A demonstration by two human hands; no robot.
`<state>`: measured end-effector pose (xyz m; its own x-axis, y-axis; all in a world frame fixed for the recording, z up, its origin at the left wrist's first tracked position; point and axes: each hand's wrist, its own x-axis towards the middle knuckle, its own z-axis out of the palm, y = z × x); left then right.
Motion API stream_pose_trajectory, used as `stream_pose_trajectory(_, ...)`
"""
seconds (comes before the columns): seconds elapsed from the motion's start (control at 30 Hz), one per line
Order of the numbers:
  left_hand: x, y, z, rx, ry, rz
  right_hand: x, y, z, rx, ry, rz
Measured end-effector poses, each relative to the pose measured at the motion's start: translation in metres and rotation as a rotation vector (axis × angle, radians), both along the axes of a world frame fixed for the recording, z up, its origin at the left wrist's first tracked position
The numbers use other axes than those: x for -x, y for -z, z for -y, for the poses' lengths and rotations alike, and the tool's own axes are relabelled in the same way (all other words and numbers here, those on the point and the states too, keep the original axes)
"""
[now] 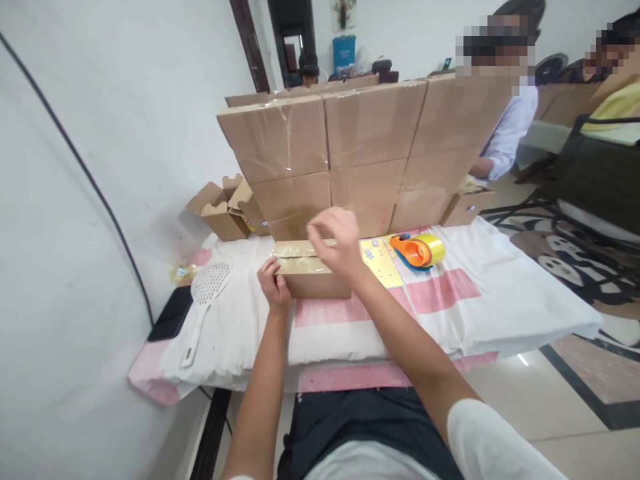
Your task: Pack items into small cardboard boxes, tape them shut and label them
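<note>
A small cardboard box (313, 283) with clear tape across its top lies on the white and pink cloth (450, 313) covering the table. My left hand (274, 285) grips the box's near left corner. My right hand (336, 241) hovers over the box top, fingers spread and curled, with nothing visibly in it. An orange tape dispenser (417, 251) with a yellowish roll rests just right of the box, beside a yellow printed sheet (380, 261).
A wall of stacked sealed cartons (360, 147) stands behind the box. Small open cartons (225, 210) sit at the back left. A white perforated ladle (205, 300) and a black object (173, 312) lie at the left. Other people sit at the right and behind the cartons.
</note>
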<state>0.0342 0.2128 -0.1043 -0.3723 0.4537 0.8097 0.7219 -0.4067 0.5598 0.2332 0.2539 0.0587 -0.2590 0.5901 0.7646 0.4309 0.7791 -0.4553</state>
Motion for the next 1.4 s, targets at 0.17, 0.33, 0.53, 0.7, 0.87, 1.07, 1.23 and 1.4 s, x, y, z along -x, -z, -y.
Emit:
stream_pose_trajectory(0.17, 0.001, 0.003, -0.008, -0.046, -0.042, -0.045, -0.102, 0.059, -0.033, 0.286, 0.284, -0.247)
stream_pose_trajectory(0.33, 0.006, 0.006, -0.01, -0.08, -0.081, -0.108, -0.112, 0.136, -0.078, 0.678, 0.234, 0.412)
stream_pose_trajectory(0.53, 0.01, 0.003, -0.008, -0.066, -0.089, -0.133, -0.098, 0.159, -0.075, 0.562, 0.24, 0.493)
stream_pose_trajectory(0.7, 0.008, -0.001, -0.006, -0.006, -0.107, -0.103, -0.097, 0.165, -0.083, 0.574, 0.127, 0.178)
stream_pose_trajectory(0.87, 0.0, -0.007, -0.004, -0.028, -0.083, -0.072, -0.098, 0.166, -0.086, 0.696, 0.036, -0.116)
stream_pose_trajectory(1.07, -0.002, -0.011, -0.003, -0.019, -0.075, -0.041, -0.111, 0.153, -0.086, 0.512, 0.209, 0.022)
stream_pose_trajectory(1.23, -0.004, -0.014, 0.0, -0.03, -0.077, -0.03, -0.115, 0.149, -0.084, 0.505, 0.315, 0.41)
stream_pose_trajectory(1.4, -0.01, -0.017, 0.0, -0.003, -0.129, -0.011, -0.113, 0.153, -0.087, 0.659, 0.205, 0.422)
